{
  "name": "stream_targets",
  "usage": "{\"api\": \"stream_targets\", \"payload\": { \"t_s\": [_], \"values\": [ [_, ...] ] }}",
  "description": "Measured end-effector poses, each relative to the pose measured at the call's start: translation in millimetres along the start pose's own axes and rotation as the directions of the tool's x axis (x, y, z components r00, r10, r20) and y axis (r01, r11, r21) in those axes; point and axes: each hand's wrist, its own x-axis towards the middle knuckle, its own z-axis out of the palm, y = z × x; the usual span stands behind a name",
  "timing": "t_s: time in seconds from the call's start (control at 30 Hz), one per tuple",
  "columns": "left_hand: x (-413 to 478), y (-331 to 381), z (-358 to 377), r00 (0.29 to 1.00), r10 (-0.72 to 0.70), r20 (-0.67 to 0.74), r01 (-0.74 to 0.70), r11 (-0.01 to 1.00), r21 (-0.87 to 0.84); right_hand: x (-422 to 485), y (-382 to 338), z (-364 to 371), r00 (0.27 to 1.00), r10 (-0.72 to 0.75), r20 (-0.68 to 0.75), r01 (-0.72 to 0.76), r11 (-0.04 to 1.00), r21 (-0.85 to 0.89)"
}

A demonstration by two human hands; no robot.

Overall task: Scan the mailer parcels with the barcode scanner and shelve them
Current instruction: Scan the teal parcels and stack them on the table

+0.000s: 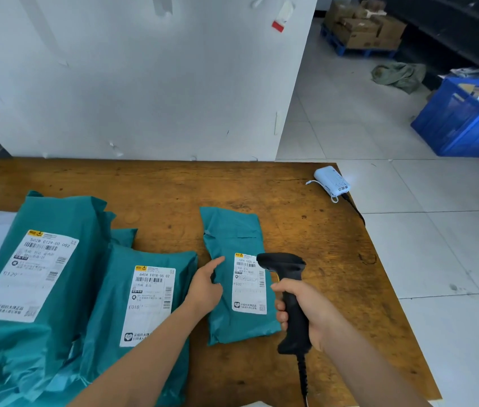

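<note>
A small teal mailer parcel (232, 230) with a white label lies flat in the middle of the wooden table (291, 207). My left hand (205, 284) rests on its left edge, index finger stretched out and thumb on the plastic. My right hand (305, 308) grips the handle of a black barcode scanner (286, 277), whose head hangs just over the label's top right corner. Two larger teal mailers sit to the left: a middle mailer (150, 289) with a label, and a big mailer (41, 259) partly lying over it.
A light blue power bank (332, 179) with a black cable lies at the table's far right corner. A white board stands behind the table. On the tiled floor to the right are a blue crate (467, 121), a green sack (400, 74) and cardboard boxes on a blue pallet (361, 27).
</note>
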Motion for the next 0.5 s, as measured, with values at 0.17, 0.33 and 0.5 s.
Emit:
{"api": "stream_targets", "payload": {
  "t_s": [0.17,0.33,0.5],
  "values": [
    [-16.3,26.9,-15.5,0.987,0.15,0.056,-0.149,0.988,-0.036,2.0,0.9,-6.8,0.997,-0.044,-0.058,0.044,0.999,0.007],
    [-71.9,42.5,-74.4,0.959,0.283,-0.012,-0.283,0.958,-0.043,9.8,0.5,-14.1,0.996,-0.036,-0.081,0.039,0.999,0.028],
    [-120.2,27.8,-144.6,0.931,0.251,-0.265,-0.27,0.962,-0.036,24.5,6.1,-11.7,0.997,0.018,-0.077,-0.016,1.0,0.027]
  ]
}}
